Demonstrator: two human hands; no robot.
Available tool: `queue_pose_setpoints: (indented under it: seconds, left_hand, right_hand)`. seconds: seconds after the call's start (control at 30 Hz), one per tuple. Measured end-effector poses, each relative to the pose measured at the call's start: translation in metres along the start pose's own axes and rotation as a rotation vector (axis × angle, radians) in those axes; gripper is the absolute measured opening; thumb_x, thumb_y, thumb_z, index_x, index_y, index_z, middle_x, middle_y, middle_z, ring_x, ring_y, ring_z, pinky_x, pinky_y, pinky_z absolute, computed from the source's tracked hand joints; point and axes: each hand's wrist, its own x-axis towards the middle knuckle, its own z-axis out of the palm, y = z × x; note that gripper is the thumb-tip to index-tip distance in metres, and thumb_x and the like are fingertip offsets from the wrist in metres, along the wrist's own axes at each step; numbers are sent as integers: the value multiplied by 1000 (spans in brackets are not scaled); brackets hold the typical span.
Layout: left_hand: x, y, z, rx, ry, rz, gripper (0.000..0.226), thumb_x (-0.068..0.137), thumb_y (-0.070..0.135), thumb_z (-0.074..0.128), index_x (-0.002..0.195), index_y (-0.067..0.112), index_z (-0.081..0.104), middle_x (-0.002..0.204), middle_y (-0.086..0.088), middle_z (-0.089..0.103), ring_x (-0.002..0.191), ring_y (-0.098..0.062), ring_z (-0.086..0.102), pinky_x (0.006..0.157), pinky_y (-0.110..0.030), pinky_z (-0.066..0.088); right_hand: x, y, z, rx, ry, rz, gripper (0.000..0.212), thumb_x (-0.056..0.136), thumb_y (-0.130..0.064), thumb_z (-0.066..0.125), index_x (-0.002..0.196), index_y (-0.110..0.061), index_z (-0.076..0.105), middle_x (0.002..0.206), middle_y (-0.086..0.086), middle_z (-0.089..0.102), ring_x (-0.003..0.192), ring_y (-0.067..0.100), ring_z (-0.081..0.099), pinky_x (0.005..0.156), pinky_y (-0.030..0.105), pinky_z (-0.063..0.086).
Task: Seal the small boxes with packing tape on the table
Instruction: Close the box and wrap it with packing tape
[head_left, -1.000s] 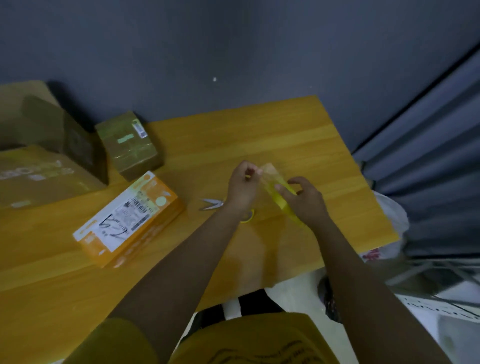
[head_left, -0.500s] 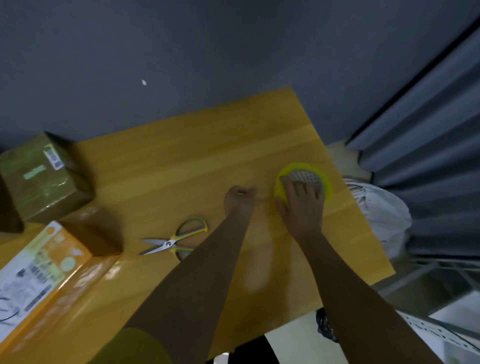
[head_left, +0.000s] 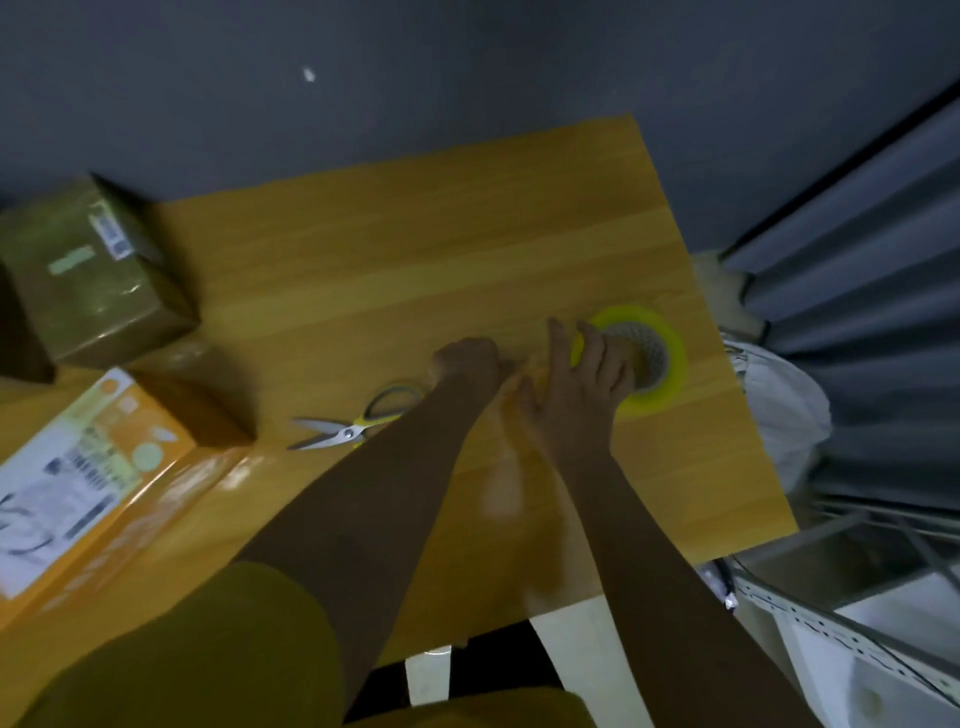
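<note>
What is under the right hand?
The right hand rests with straight fingers on the yellow tape roll, which lies flat on the table. The roll's near-left part is covered by the hand.

Home packing corner: wooden table (head_left: 415, 249), labelled parcels (head_left: 88, 270), curtain (head_left: 857, 291).

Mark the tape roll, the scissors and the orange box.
tape roll (head_left: 670, 364): head view, on its yellow right edge.
scissors (head_left: 347, 432): head view, at the pivot.
orange box (head_left: 67, 483): head view, on its white label.
</note>
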Motion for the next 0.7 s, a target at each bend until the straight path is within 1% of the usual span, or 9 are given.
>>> queue_pose_setpoints:
  seconds: [0.13, 0.23, 0.33, 0.4, 0.47, 0.5, 0.53, 0.6, 0.7]
  left_hand:
    - [-47, -69, -18, -88, 108, 81, 40, 99, 48, 38, 96, 14, 60, 102, -11, 67, 99, -30, 63, 72, -32, 43]
    - [-91, -140, -27, -123, 290, 55, 33, 99, 38, 41, 96, 11, 60, 99, -15, 66, 98, -33, 61, 73, -35, 45]
    - [-131, -218, -27, -51, 570, 114, 30, 94, 33, 49, 89, 9, 65, 91, -16, 61, 93, -37, 58, 74, -39, 46]
    - [-155, -265, -26, -13, 741, 75, 37, 83, 45, 50, 93, 13, 67, 96, -14, 59, 94, -37, 56, 75, -41, 46]
    - [-175, -305, -32, -72, 639, -12, 65, 76, 65, 47, 125, 23, 58, 128, -14, 48, 120, -37, 43, 95, -50, 36]
    - [-181, -325, -34, -104, 490, -42, 82, 73, 75, 49, 141, 31, 41, 146, -13, 31, 134, -35, 27, 105, -53, 24]
    - [-184, -344, -36, -95, 335, -50, 97, 69, 81, 52, 150, 38, 19, 156, -9, 10, 143, -32, 8, 111, -55, 13]
    - [-185, -369, -37, -27, 110, -15, 117, 63, 83, 58, 149, 43, -10, 158, -1, -21, 145, -32, -17, 113, -60, 0]
    - [-184, -382, -25, -8, 41, 57, 124, 62, 81, 62, 145, 46, -23, 155, -1, -29, 144, -35, -17, 111, -63, 5]
  right_hand:
    - [-7, -58, -18, 224, -21, -84, 55, 79, -21, 36, 130, -14, 54, 131, 16, 49, 118, 33, 37, 89, 50, 36]
    - [-22, -112, -19, 439, -84, -108, 58, 75, -18, 34, 127, -10, 57, 127, 18, 49, 117, 33, 39, 92, 47, 37]
    - [-47, -169, -10, 622, -193, -120, 46, 82, -11, 40, 124, -7, 59, 120, 17, 50, 111, 37, 49, 95, 42, 36]
    - [-67, -208, -9, 798, -252, -24, 36, 86, -7, 48, 120, -4, 58, 116, 13, 49, 104, 33, 53, 90, 45, 46]
    - [-85, -249, -17, 1059, -303, 215, 35, 87, -7, 56, 121, -2, 54, 110, 8, 47, 96, 24, 54, 83, 31, 51]
    - [-92, -269, -23, 1192, -345, 397, 37, 88, -8, 58, 125, -3, 51, 109, 7, 47, 92, 18, 53, 77, 19, 48]
    - [-98, -287, -27, 1336, -401, 597, 39, 91, -8, 57, 129, -7, 47, 108, 6, 48, 89, 14, 52, 73, 16, 44]
    - [-107, -312, -31, 1593, -558, 894, 33, 94, -17, 51, 127, -17, 45, 102, -1, 54, 89, 10, 52, 76, 24, 42]
    - [-116, -333, -36, 1728, -693, 1019, 17, 94, -22, 45, 93, -13, 59, 81, -2, 61, 79, 12, 57, 67, 26, 45]
